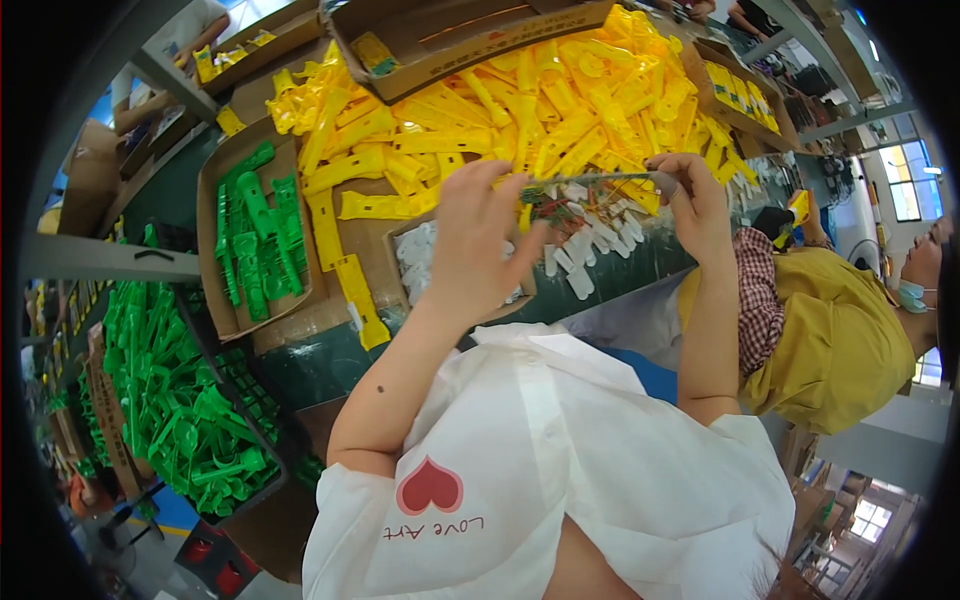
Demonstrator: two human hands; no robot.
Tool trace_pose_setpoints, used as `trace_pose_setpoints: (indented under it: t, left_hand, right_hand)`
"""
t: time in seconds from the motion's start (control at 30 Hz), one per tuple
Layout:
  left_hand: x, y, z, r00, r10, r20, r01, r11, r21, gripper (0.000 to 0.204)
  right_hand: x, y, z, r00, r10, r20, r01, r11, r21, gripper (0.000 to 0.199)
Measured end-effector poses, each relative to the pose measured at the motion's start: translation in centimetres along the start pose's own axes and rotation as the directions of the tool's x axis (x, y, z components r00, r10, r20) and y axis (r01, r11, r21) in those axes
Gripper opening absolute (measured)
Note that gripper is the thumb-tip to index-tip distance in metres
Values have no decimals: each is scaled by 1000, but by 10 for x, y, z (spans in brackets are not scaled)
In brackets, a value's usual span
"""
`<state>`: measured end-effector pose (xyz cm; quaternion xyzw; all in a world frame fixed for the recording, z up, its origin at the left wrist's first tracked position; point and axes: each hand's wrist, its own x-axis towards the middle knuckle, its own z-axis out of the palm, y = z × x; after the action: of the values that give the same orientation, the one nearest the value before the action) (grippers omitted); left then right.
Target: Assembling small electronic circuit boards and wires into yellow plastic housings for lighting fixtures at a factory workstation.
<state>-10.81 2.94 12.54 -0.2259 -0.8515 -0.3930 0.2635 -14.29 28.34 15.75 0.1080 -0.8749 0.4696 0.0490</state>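
A thin, dark greenish strand of wires (590,178) stretches across between my two hands. Its left end, by a small green piece (533,192) that may be a circuit board, meets the fingertips of my left hand (475,235); those fingers are slightly blurred and the thumb stands apart below. My right hand (700,205) pinches the other end, where a grey rounded tip shows at the fingers. Under the strand lie loose reddish wires and several white plastic pieces (590,245). A carton of small white parts (415,262) is partly hidden behind my left hand and forearm.
Yellow plastic casings (560,100) heap across the far table. An open carton (470,45) stands behind them. At left are a carton of green casings (262,225) and a crate heaped with green parts (190,420). A person in yellow (840,330) sits close at right.
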Motion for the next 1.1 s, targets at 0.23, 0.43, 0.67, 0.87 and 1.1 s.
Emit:
trace_pose_setpoints:
  t: [0.23,0.43,0.67,0.87,1.1]
  left_hand:
    - [-20,-4,-21,954,-85,289,117,989,-94,25]
    - [-49,-4,-72,981,-192,22,190,939,-287,14]
    - [-78,-37,-90,900,-433,59,437,896,-85,13]
    - [-110,-57,-73,751,-658,-60,659,752,13,15]
    - [-116,-54,-91,695,-708,-124,664,698,-266,23]
  right_hand:
    - [-19,-38,83,977,-69,203,4,952,306,10]
    - [-20,-80,129,909,-385,157,280,846,454,17]
    - [-2,-71,200,897,-126,424,45,979,196,11]
    - [-28,-58,253,912,-333,240,329,942,61,11]
    - [-24,-57,254,853,27,522,-267,881,390,7]
